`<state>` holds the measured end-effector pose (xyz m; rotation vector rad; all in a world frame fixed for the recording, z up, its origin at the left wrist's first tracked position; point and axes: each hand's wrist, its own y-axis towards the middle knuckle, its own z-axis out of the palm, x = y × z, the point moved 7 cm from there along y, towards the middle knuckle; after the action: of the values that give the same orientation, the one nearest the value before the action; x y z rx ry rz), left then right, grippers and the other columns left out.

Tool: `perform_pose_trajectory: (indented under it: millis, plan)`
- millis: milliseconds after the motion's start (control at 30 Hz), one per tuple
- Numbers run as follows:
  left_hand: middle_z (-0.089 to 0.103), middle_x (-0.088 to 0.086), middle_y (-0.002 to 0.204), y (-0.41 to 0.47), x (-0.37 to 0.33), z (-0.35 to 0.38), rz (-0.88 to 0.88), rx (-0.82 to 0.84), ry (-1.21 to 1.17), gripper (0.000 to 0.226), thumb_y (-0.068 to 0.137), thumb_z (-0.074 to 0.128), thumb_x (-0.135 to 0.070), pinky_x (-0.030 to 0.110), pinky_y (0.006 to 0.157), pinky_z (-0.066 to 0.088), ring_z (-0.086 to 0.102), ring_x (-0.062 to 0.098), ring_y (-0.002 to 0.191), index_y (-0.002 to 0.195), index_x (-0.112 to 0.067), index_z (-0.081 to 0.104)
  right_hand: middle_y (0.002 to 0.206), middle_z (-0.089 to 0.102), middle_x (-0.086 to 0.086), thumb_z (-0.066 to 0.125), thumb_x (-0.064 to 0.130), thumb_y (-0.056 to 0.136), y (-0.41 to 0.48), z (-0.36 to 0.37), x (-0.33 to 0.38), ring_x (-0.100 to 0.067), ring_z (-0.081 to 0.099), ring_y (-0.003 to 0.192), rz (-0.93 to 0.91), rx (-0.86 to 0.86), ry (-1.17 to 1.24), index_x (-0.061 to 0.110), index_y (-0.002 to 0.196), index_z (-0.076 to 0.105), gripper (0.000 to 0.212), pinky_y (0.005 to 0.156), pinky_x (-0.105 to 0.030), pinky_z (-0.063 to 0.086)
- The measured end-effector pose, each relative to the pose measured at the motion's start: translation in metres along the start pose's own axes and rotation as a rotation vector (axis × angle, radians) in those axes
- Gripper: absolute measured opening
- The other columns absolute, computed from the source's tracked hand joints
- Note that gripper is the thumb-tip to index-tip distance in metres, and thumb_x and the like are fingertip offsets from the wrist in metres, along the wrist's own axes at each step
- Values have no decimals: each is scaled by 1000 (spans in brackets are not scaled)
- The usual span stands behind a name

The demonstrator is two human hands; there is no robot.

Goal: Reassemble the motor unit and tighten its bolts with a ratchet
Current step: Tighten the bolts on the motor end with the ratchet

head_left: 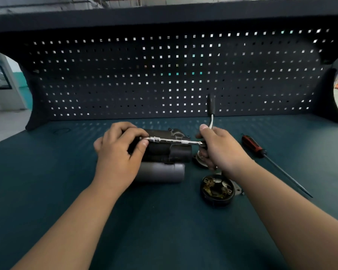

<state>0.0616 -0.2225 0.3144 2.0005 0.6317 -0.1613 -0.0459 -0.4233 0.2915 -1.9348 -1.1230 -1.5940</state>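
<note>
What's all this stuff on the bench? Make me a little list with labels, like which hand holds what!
left hand: grips the motor unit, thumb at the socket end of the ratchet
right hand: holds the ratchet
grey cylinder: lying in front of the motor unit
round cap: on the bench, near the right forearm
screwdriver: lying to the right, untouched
behind: dark pegboard

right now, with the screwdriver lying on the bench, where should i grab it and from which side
Take the screwdriver by its thick red and black handle, the far end, coming down from above. It lies flat on the bench, clear of other parts, right of the right hand that holds the ratchet. The thin shaft runs toward you to a sharp tip.
</note>
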Motion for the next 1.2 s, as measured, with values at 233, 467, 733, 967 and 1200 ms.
perform_pose_trajectory:
  millis: [233,467,733,967,1200]
  plan:
    - [46,-14,107,2,-3,0,9,-10,21,11,88,64,-28,25,93,13,47,16,108,98,-29,68,71,57,9,41,34,91,-10,-10,23,-17,60,64,-606,-177,-472,18,105,46,22,61,-33,42]
    - [43,-17,109,3,0,3,22,-21,45,22,81,59,-37,25,94,13,46,13,107,100,-30,66,58,51,13,35,42,90,-2,-10,25,-6,49,51,-691,-183,-378,25,100,46,23,52,-28,38]
    - [37,-21,109,1,1,3,41,-3,32,33,84,44,-47,27,96,14,42,10,109,109,-32,60,45,39,1,36,44,100,13,15,-24,-14,26,31,257,211,190,13,83,46,37,37,-19,26]
    - [41,-20,108,2,1,3,48,-22,14,27,84,45,-46,29,96,14,43,9,108,99,-32,63,45,36,1,36,46,100,11,17,-28,-11,21,30,379,272,275,18,81,42,34,35,-16,24]
    - [41,-21,107,2,0,2,39,-43,24,29,84,45,-47,27,94,14,44,9,107,96,-32,66,48,47,11,38,51,92,27,0,-6,-9,40,41,-84,-59,142,24,85,61,37,45,-24,32]
